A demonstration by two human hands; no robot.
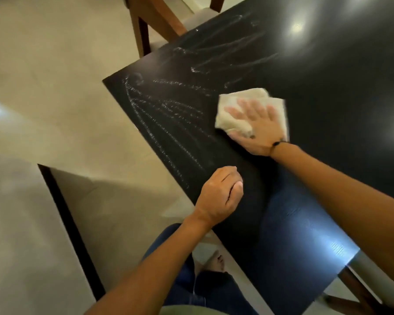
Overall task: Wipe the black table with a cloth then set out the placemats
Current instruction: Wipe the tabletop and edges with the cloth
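Much of the scene was cut off or hard to read. The black surface [328, 71] ran out of view at the top and right, so its far end could not be seen, and bright lamp glare washed out a patch near its upper right. No placemats were anywhere in view. A wooden chair [152, 21] stood at the far edge, only its leg and part of its seat showing. Another chair's legs [359, 292] poked out under the near corner, mostly hidden by the right forearm. The picture was soft with blur, and the fingertips were smeared.

The right hand [257, 126] lay flat on the white cloth [243, 101], fingers spread and straight, pressing it onto the surface a little in from the left edge. The thumb was partly tucked under a fold of the cloth, so I could not tell whether it pinched anything. A dark band [276, 143] circled that wrist, and the arm stretched in from the lower right.

The left hand [221, 194] rested near the surface's near edge, fingers curled into a loose fist, holding nothing that I could see. Its forearm came up from the bottom.

Pale wet streaks [164, 119] fanned across the surface to the left of the cloth and beyond it. Below, blue trousers [168, 246] and a bare foot [216, 261] showed on the tiled floor [43, 76].
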